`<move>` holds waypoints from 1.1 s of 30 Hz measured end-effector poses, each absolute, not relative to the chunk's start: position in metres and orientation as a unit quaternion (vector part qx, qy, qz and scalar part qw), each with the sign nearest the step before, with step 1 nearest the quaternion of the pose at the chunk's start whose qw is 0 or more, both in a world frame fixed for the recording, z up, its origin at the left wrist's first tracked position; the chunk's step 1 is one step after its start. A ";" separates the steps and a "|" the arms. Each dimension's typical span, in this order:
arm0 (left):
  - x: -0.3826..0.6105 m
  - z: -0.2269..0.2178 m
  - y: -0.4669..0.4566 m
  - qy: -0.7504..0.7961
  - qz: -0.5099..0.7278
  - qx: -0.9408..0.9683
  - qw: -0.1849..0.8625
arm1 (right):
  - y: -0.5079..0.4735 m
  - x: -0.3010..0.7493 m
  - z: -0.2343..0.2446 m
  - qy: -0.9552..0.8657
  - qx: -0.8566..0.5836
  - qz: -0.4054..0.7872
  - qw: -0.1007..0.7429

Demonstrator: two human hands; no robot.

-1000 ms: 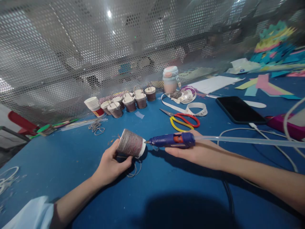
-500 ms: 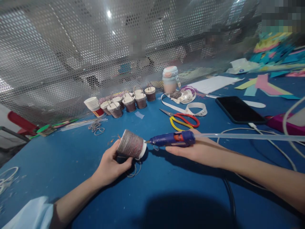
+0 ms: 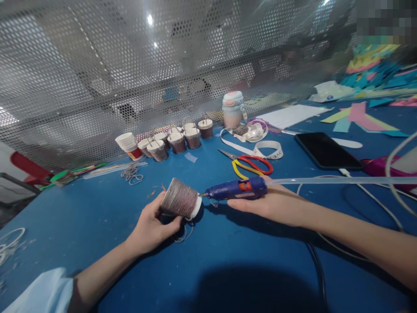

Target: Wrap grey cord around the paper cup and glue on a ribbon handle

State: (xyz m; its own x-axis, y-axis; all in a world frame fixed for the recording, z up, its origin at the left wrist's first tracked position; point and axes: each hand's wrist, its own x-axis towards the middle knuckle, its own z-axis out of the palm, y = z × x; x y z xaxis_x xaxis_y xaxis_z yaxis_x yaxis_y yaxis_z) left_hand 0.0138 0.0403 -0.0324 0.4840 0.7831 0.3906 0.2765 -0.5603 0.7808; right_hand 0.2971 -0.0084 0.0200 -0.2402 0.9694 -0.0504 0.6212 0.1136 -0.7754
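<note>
a: change noted?
b: slight. glue gun (image 3: 236, 189), clamped in right hand (image 3: 276, 204), tilted up a touch; nozzle still at the wrapped cup (image 3: 179, 203)'s white end. left hand (image 3: 150, 228) stays closed round it, low over the worktop (image 3: 228, 269).

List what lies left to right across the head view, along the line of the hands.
left hand → cup → glue gun → glue stick
</note>
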 end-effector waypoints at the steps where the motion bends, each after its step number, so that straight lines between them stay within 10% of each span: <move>1: 0.014 -0.032 0.040 0.337 0.381 0.795 0.330 | -0.009 0.297 0.020 -0.702 -0.567 0.354 0.248; 33: 0.027 -0.022 0.047 0.442 0.423 0.728 0.310 | 0.010 0.297 0.003 -0.676 -0.629 0.250 0.292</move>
State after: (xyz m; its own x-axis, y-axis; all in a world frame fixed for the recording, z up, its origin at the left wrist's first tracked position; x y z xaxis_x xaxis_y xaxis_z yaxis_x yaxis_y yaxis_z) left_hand 0.0273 0.0470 -0.0221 0.2513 0.9057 0.3415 0.3816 -0.4169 0.8249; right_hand 0.2967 0.0103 0.0031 -0.0388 0.9961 0.0796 0.7041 0.0838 -0.7052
